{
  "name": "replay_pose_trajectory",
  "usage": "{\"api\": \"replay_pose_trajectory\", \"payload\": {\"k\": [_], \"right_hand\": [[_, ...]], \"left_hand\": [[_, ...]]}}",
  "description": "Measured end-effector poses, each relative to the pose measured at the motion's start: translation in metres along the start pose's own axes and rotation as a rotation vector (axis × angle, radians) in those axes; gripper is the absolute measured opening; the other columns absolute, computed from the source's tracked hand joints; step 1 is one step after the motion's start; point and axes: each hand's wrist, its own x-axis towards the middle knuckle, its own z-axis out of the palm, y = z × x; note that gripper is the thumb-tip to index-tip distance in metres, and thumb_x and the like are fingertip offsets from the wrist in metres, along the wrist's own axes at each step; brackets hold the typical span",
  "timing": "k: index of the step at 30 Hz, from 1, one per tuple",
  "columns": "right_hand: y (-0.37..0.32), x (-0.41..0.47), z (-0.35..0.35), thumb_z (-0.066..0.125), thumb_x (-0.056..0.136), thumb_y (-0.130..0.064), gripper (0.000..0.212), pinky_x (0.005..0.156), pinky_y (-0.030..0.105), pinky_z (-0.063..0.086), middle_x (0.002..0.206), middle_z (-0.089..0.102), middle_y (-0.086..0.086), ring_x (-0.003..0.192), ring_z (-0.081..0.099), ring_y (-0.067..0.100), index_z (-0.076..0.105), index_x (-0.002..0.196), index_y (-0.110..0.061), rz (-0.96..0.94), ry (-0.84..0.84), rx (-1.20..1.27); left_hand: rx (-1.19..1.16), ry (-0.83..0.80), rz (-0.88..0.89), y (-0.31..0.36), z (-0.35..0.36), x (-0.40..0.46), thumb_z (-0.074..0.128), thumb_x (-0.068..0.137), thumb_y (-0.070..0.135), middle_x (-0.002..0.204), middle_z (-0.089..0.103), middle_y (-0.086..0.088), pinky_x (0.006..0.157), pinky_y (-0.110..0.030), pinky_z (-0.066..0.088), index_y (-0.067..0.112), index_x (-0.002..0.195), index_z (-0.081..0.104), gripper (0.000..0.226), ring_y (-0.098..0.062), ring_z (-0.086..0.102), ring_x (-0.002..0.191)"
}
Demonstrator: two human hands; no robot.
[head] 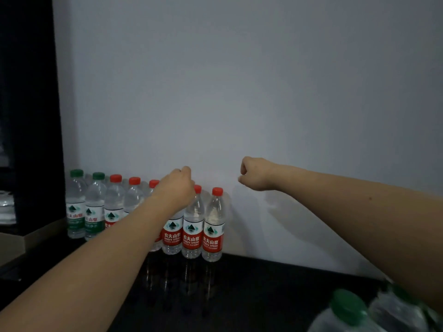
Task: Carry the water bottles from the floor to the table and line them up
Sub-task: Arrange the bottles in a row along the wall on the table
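Bottles stand in a row on the dark desk (263,283), backs to the white wall (239,92): two green-capped at the far left end, then red-capped ones running right, ending at the last red-capped bottle (213,226), which I'll use as the landmark. Left hand (177,188) sits just left of it, over the neck of the bottle two places in from that end (172,236); fingers are curled, and the cap is hidden under the hand, so a grip on the cap looks likely but I can't confirm it. Right hand (255,174) hangs in the air right of the landmark and above cap height, fingers curled into a loose fist, nothing in it. More green-capped bottles (347,310) lie blurred at the bottom edge, well right of and nearer than the landmark; whether they're on the floor or carried under the arm can't be told. Judged step: placing and squaring up the row end. Next move probably calls for letting go cleanly without tipping the neighbours, which stand touching, then taking the next bottle to the free spot right of the landmark, base on the same line against the wall.
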Motion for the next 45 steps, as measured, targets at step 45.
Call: {"api": "replay_pose_trajectory", "payload": {"k": [45], "right_hand": [[0.121,-0.269,0.022,0.053,0.096,-0.041,0.048,0.077,0.034,0.038,0.116,0.058,0.016,0.092,0.051,0.025,0.039,0.126,-0.006,0.219,-0.152,0.162]], "left_hand": [[0.076,-0.401,0.283,0.215,-0.046,-0.221,0.052,0.097,0.047,0.082,0.053,0.000,0.053,-0.030,0.032,0.020,0.088,0.045,0.029,-0.013,0.051,0.071]]}}
